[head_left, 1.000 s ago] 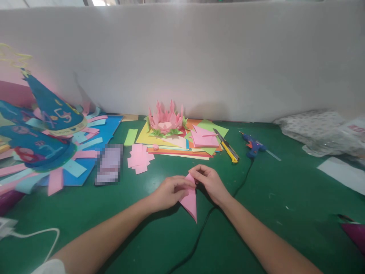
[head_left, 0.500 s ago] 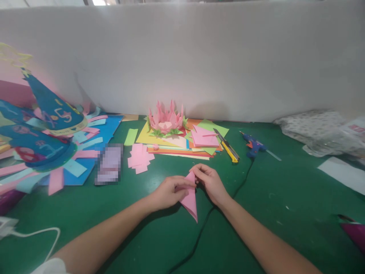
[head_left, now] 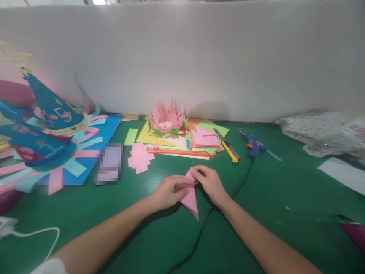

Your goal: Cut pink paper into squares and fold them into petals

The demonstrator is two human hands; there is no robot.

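Observation:
A folded pink paper (head_left: 190, 201) is held between my hands just above the green table, one point toward me and another pointing away. My left hand (head_left: 171, 191) grips its left side, fingers across the front and thumb below them. With thumb and fingers, my right hand (head_left: 208, 182) pinches the paper's upper right edge. Beyond my hands a pink paper lotus (head_left: 166, 120) with green leaves sits on coloured sheets. Loose pink paper pieces (head_left: 139, 158) lie to the left of it, and a pink paper stack (head_left: 204, 137) lies to its right.
A yellow cutter (head_left: 229, 151) and a blue glue gun (head_left: 253, 145) lie at the right; the gun's black cable runs beneath my right arm. Blue cone hats (head_left: 53, 102) with paper strips stand at the left, near a blurred-out object (head_left: 109, 163). Plastic bags (head_left: 322, 131) lie far right.
The pink paper has tilted slightly, its near point moving a little right and its top showing more. My right fingers have shifted slightly down along its edge.

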